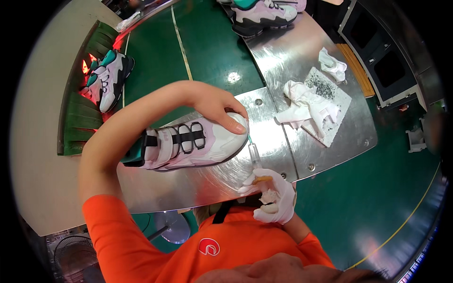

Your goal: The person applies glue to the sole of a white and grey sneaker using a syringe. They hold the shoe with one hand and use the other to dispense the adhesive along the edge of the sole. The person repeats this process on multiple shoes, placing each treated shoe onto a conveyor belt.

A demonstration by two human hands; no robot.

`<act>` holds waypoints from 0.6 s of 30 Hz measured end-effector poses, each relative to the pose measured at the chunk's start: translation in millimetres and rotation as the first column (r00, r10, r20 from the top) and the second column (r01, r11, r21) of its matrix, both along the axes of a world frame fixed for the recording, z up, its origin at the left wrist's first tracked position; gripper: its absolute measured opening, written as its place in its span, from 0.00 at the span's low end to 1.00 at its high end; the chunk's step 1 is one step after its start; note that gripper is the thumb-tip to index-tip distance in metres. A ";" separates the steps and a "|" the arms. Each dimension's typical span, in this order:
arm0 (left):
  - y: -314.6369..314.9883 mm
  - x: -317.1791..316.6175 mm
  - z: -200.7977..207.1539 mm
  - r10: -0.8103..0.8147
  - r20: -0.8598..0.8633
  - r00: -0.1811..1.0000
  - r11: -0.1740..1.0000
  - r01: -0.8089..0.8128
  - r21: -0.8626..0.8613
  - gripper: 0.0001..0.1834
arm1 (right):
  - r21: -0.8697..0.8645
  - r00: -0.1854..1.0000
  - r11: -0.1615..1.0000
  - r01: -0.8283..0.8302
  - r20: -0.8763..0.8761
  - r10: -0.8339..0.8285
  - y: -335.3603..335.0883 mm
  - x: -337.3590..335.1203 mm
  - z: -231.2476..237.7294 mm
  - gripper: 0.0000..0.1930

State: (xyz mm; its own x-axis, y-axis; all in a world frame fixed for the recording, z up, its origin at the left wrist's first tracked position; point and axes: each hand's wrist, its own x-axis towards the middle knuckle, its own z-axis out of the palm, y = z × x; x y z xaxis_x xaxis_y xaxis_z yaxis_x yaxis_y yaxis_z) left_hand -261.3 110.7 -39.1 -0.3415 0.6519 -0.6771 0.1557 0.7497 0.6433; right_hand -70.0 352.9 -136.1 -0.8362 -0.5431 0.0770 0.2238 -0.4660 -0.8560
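A white and pale-pink sneaker (218, 141) with black laces and a teal collar lies on the metal worktop, its toe to the right. My bare left hand (218, 107) is closed over the toe, thumb on the upper; the far fingers are partly hidden. In my white-gloved right hand (281, 200) is a clear syringe (254, 153), held below the toe. Its thin green tip points up to the shoe's front edge, close to or touching it. A crumpled whitish scrap (269, 196) also shows in that palm.
On the metal worktop (273, 162), right of the shoe, crumpled white cloths (306, 106) lie on a speckled white board (340, 96). Another sneaker (264, 19) stands at the far edge. Pink sneakers (109, 82) sit at the left by a green slatted opening (78, 127) glowing red.
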 end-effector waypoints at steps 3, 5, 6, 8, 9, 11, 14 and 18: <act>-4.4 17.3 -1.1 0.092 -0.137 0.986 0.992 -0.079 0.101 0.30 | -0.038 0.993 0.999 -0.020 0.113 0.025 7.5 -4.2 15.8 0.42; -6.1 36.1 17.5 0.158 -0.242 0.957 0.983 -0.128 0.134 0.29 | -0.129 0.997 0.989 -0.074 0.019 0.077 14.7 -13.6 24.4 0.43; -6.9 46.1 31.2 0.184 -0.286 0.940 0.976 -0.139 0.170 0.29 | -0.172 0.995 0.980 -0.102 -0.024 0.099 18.9 -17.4 29.2 0.43; -16.6 71.1 60.8 0.296 -0.425 0.856 0.944 -0.192 0.270 0.25 | -0.189 0.980 0.962 -0.196 -0.080 0.183 24.9 -27.1 52.3 0.45; -23.8 85.1 75.9 0.359 -0.474 0.804 0.921 -0.222 0.321 0.24 | -0.163 0.968 0.956 -0.242 -0.104 0.227 28.6 -31.0 67.7 0.46; -34.4 113.6 108.3 0.527 -0.452 0.720 0.826 -0.308 0.471 0.22 | -0.195 0.910 0.908 -0.370 -0.270 0.313 17.6 -46.8 101.1 0.49; -62.2 155.3 126.5 0.724 -0.460 0.514 0.666 -0.348 0.660 0.25 | -0.206 0.847 0.844 -0.496 -0.331 0.417 -7.7 -63.0 132.0 0.49; -93.2 196.8 105.0 0.931 -0.200 0.306 0.298 -0.319 0.900 0.29 | -0.084 0.797 0.823 -0.561 -0.321 0.511 -53.2 -71.9 168.4 0.47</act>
State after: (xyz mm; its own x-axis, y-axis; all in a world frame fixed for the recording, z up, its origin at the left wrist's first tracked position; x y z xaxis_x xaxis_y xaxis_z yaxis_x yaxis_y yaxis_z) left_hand -64.6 17.5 66.0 -0.9197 0.0200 0.3922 0.3858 0.2324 0.8928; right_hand -141.9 299.6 32.3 -0.3448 -0.8554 0.3865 0.2505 -0.4807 -0.8403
